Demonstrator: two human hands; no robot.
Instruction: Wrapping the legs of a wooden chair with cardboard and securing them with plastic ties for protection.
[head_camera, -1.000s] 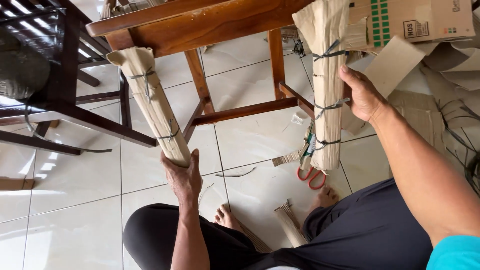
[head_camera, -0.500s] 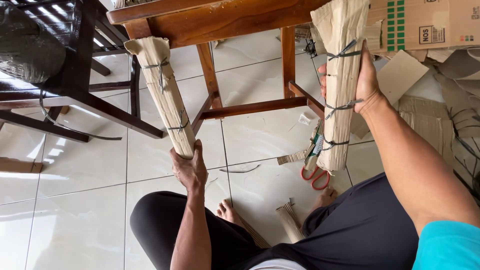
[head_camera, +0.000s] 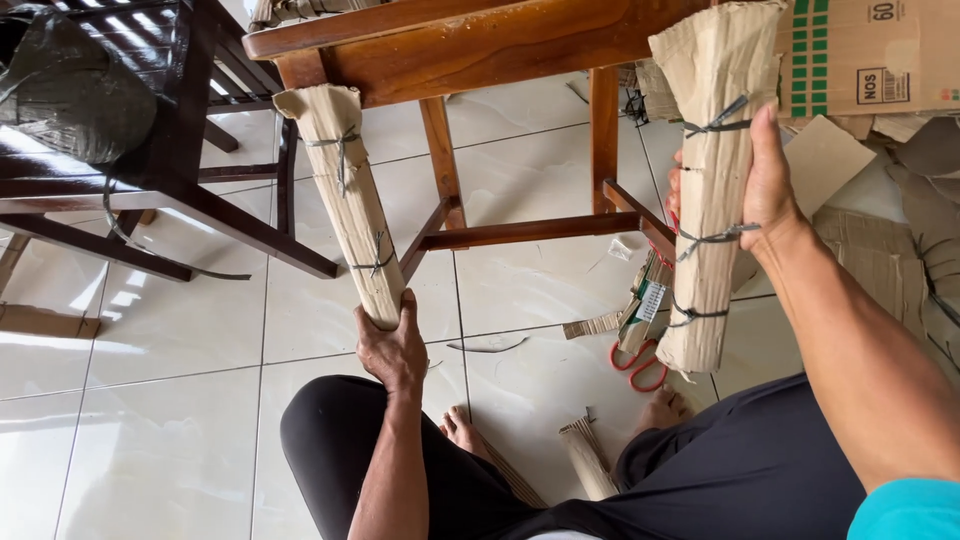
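Observation:
A brown wooden chair lies tipped toward me, two of its legs wrapped in corrugated cardboard tied with dark straps. My left hand grips the lower end of the left wrapped leg. My right hand is closed around the middle of the right wrapped leg, thumb up along it. The chair's bare legs and crossbar show between the two wrapped ones.
Red-handled scissors lie on the white tiled floor beside the right leg's end. A rolled cardboard piece lies by my bare feet. Cardboard boxes and scraps pile at the right. A dark wooden chair stands at the left.
My right hand has closed around the right wrapped leg, where before it only touched its side. The whole chair sits slightly further right in view.

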